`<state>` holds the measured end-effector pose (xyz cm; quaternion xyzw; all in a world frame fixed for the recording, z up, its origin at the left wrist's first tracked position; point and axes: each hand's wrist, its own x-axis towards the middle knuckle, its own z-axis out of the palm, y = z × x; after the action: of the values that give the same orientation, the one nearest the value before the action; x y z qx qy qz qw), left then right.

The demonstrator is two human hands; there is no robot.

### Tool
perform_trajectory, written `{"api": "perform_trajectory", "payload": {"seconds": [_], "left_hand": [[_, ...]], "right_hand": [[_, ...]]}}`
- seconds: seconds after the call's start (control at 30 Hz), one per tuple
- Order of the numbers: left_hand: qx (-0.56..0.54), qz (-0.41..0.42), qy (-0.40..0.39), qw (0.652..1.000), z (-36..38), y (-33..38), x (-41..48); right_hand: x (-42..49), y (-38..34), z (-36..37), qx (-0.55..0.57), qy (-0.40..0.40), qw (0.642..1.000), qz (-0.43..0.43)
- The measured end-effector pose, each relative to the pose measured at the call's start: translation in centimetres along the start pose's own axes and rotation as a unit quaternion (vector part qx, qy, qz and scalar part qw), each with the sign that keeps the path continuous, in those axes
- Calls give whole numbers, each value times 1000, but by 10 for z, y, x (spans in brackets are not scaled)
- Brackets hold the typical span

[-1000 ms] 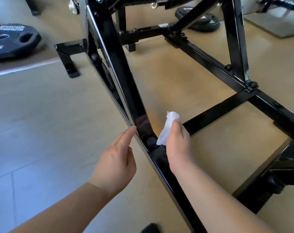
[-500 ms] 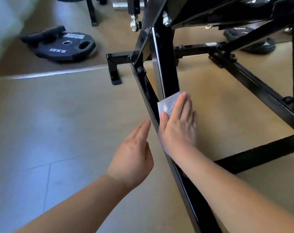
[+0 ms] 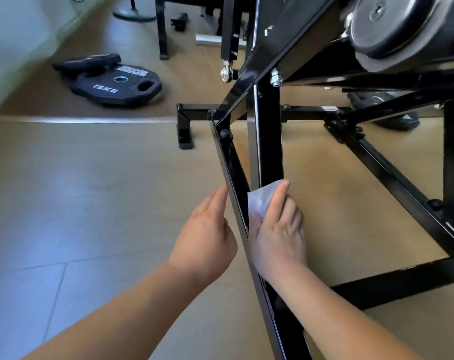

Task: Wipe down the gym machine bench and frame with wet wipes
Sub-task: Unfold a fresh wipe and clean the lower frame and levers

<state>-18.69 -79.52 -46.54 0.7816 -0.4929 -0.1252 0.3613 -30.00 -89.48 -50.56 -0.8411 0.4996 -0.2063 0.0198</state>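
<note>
Bright, soft daylight here, nothing harsh. The floor (image 3: pixel 77 203) on the near left picks up a pale bluish sheen, so the light seems to come in from the far left, while the right side reads warm tan. The glossy black frame (image 3: pixel 268 141) has thin white glare streaks along its edges and its dark faces lose most detail. Shadows are faint and soft-edged. Sharpness is so-so: the wall (image 3: pixel 12 48) at the far left is a smear, and the round disc (image 3: pixel 376 22) at the far right looks soft too. Wide-angle bending shows, with straight bars leaning and bowing toward the edges.
</note>
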Motion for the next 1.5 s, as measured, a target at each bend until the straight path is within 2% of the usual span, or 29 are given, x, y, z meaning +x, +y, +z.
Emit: {"api": "perform_trajectory", "payload": {"seconds": [0.23, 0.33, 0.57, 0.77, 0.87, 0.93, 1.07, 1.17, 1.23, 1.37, 1.5], "left_hand": [[-15, 46, 31, 998, -24, 20, 6], [-8, 62, 28, 998, -34, 18, 5], [1, 39, -3, 999, -28, 4, 1], [-35, 40, -33, 998, -13, 13, -1], [-44, 40, -30, 998, -9, 18, 2], [-51, 34, -29, 998, -10, 16, 2], [-37, 17, -47, 998, -14, -4, -7], [-23, 7, -73, 997, -10, -11, -15], [-34, 7, -74, 997, -4, -9, -19], [-73, 15, -107, 991, 15, 2, -33], [-95, 25, -93, 991, 16, 6, -32]], "right_hand": [[115, -36, -40, -26, 31, 997, -67], [105, -38, -32, -22, 63, 994, -84], [25, -10, -5, -22, 38, 992, -117], [89, -25, -38, 14, -28, 996, -80], [98, -27, -35, 9, 13, 995, -98], [81, -21, -23, 6, 36, 994, -100], [8, 7, 4, 3, 25, 995, -100], [-73, 35, 23, -9, -17, 997, -78], [-93, 42, 26, -16, -35, 996, -81], [-42, 32, 16, 0, -29, 996, -87], [35, -3, -11, 44, -27, 996, -70]]}}
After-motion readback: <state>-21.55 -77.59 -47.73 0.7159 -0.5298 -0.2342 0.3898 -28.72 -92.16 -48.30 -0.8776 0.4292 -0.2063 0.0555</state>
